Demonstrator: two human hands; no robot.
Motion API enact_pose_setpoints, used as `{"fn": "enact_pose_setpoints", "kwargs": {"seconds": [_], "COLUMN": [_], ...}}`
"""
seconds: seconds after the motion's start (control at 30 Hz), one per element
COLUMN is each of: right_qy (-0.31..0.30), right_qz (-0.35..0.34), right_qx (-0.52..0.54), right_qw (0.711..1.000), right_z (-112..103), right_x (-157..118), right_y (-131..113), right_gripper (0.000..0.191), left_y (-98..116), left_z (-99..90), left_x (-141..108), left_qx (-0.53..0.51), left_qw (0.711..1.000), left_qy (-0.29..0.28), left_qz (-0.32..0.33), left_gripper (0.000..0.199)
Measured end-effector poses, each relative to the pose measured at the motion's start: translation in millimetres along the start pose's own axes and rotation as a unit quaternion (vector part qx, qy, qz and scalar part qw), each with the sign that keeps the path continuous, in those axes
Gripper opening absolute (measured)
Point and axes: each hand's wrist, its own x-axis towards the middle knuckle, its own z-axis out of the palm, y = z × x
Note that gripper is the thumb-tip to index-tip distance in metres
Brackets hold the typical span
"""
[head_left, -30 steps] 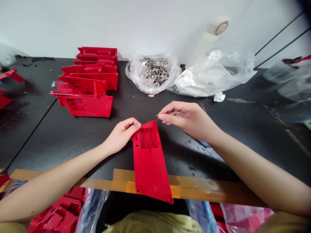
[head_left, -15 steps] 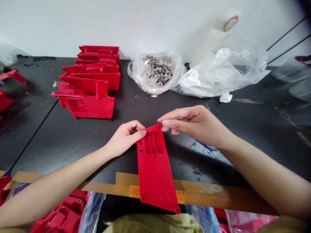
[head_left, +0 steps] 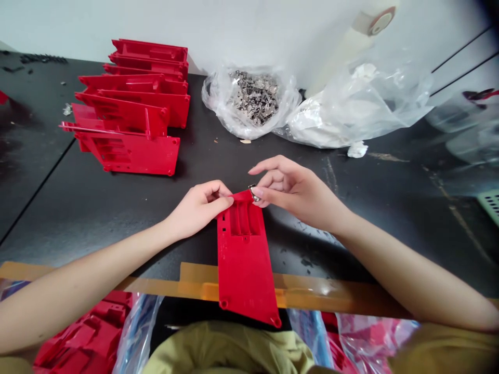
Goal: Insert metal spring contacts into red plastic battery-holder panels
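My left hand (head_left: 202,208) pinches the upper left corner of a red plastic panel (head_left: 245,270) between thumb and fingers. The panel has a slotted recess near its top and round bosses at its lower corners; its lower end hangs over the table's front edge. At the panel's upper right corner, my right hand (head_left: 290,189) holds a small shiny metal clip (head_left: 254,192) between thumb and fingers, with the index finger stretched out. The clip is at the corner, but whether it is seated on the panel I cannot tell.
Several similar red panels (head_left: 136,153) stand in a row at the back left. Behind my hands sits an open plastic bag of metal clips (head_left: 257,98), beside a clear bag with white content (head_left: 331,117). Orange tape (head_left: 191,278) runs along the table edge; bagged red parts (head_left: 86,332) lie below.
The metal clip now shows at the panel's upper right corner, and my right index finger has lifted away from the thumb. My left hand keeps its hold. The view has shifted slightly.
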Motion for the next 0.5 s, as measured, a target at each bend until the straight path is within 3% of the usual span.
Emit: {"fn": "enact_pose_setpoints", "kwargs": {"seconds": [0.2, 0.37, 0.5], "right_qy": [0.014, 0.055, 0.036], "right_qz": [-0.007, 0.021, 0.048], "right_qx": [-0.049, -0.001, 0.023], "right_qw": [0.999, 0.998, 0.998], "right_z": [-2.9, -4.9, -1.6], "right_x": [2.5, 4.2, 2.5], "right_y": [-2.5, -0.7, 2.5], "right_gripper": [0.036, 0.027, 0.031], "left_y": [2.2, 1.5, 0.7], "left_z": [0.5, 0.8, 0.8], "left_x": [-0.3, -0.9, -1.1], "left_qx": [0.005, 0.011, 0.014], "left_qw": [1.000, 1.000, 1.000], "left_qy": [0.005, 0.004, 0.005], "left_qz": [-0.010, -0.008, -0.003], "left_gripper": [0.021, 0.021, 0.022]}}
